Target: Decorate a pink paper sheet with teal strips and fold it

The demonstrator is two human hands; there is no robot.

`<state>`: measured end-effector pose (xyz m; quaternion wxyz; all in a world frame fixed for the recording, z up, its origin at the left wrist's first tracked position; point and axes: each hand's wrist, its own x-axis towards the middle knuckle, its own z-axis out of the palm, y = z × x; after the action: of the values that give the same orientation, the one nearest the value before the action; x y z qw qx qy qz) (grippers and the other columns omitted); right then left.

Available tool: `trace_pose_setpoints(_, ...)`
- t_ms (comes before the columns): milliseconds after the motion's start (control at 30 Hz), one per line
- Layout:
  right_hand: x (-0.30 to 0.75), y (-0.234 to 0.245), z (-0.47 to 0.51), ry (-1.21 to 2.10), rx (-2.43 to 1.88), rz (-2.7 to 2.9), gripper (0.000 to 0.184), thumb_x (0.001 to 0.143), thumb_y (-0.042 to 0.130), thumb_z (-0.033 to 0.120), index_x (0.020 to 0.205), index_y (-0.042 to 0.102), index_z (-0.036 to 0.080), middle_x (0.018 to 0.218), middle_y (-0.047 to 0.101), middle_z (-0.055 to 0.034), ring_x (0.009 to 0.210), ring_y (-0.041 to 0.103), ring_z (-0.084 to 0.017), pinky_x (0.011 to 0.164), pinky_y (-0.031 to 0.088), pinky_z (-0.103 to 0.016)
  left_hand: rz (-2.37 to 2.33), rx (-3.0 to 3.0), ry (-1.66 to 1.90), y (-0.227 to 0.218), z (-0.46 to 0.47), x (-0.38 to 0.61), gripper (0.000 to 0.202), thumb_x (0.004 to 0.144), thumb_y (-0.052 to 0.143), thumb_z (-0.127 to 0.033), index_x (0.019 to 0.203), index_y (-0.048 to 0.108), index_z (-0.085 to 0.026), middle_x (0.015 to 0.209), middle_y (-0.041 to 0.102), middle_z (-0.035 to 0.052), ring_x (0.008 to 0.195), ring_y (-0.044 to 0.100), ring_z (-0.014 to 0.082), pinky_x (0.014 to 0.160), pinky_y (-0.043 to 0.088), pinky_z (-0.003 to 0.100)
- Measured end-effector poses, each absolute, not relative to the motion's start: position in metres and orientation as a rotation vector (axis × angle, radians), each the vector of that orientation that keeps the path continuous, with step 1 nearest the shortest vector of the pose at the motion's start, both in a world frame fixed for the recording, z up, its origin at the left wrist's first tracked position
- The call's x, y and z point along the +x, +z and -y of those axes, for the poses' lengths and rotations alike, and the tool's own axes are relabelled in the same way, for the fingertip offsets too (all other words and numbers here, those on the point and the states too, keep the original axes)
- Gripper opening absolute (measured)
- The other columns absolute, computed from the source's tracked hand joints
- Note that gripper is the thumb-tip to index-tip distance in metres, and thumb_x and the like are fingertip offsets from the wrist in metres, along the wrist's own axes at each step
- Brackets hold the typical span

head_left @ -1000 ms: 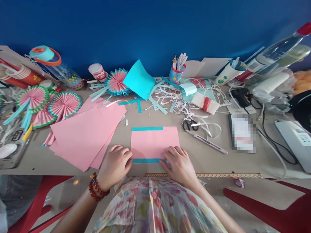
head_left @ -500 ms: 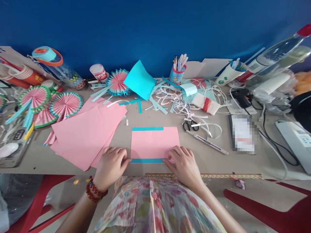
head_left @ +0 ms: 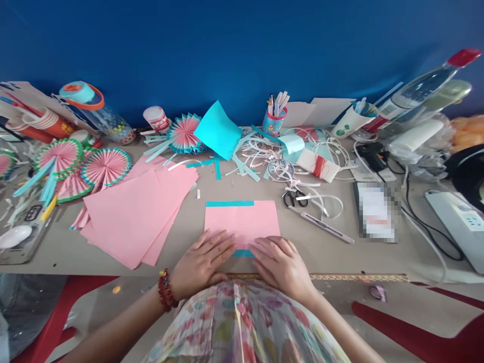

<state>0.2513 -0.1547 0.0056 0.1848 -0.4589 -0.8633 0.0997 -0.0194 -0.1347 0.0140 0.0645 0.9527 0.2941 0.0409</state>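
A pink sheet of paper lies flat at the front of the table, with a blue paper strip along most of its far edge. A second blue strip runs along the near edge, partly covered by my hands. My left hand rests flat over the sheet's near left corner, fingers stretched out. My right hand lies over the near right part, its fingers extended and slightly bent on the paper and strip. Neither hand grasps anything that I can see.
Pink sheets are stacked to the left, beside folded paper fans. Right of the sheet lie black-handled scissors and a utility knife. Paper scraps, a blue sheet and a pen cup stand farther back.
My left hand has moved right, from pinching beside the near left corner to lying flat on the sheet. My right hand has opened out over the near strip.
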Motion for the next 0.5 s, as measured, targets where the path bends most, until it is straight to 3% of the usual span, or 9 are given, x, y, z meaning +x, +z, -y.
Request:
trace_pose_setpoints(100,0.258,-0.001,0.160,0.244,-1.285,2.546,0.040,0.095,0.054,0.035,0.133,0.057,0.026,0.134,0.061,-0.0025,0.125,0.048,-0.023,0.109,0.035,-0.042,-0.828,2.917,-0.005,0.002,0.134,-0.022,0.077,0.094,0.029,-0.067,0.153,0.026,-0.016,0.158,0.030,0.0090,0.146,0.024,0.0242,0.121,0.007,0.045)
trace_pose_setpoints(200,0.265,-0.008,0.165,0.178,-1.307,2.603,0.054,0.095,0.052,0.044,0.145,0.045,0.024,0.142,0.055,-0.0025,0.131,0.044,-0.024,0.113,0.031,-0.045,-0.863,2.933,-0.026,-0.004,0.136,-0.030,0.079,0.094,0.028,-0.068,0.154,0.023,-0.017,0.158,0.027,0.0083,0.147,0.022,0.0244,0.121,0.005,0.046)
trace_pose_setpoints(400,0.270,-0.016,0.168,0.028,-1.260,2.707,0.062,0.095,0.049,0.049,0.149,0.037,0.022,0.149,0.046,-0.0020,0.135,0.040,-0.028,0.118,0.017,-0.052,-0.916,2.980,0.014,-0.002,0.144,-0.047,0.076,0.093,0.031,-0.068,0.152,0.029,-0.019,0.157,0.032,0.0072,0.146,0.024,0.0262,0.121,0.007,0.049)
trace_pose_setpoints(500,0.271,-0.020,0.168,-0.062,-1.232,2.701,0.064,0.094,0.049,0.052,0.149,0.037,0.022,0.148,0.048,-0.0022,0.134,0.041,-0.027,0.119,0.017,-0.051,-0.999,3.011,0.067,-0.003,0.150,-0.056,0.082,0.091,0.031,-0.071,0.152,0.029,-0.016,0.155,0.034,0.0092,0.146,0.025,0.0260,0.122,0.006,0.048)
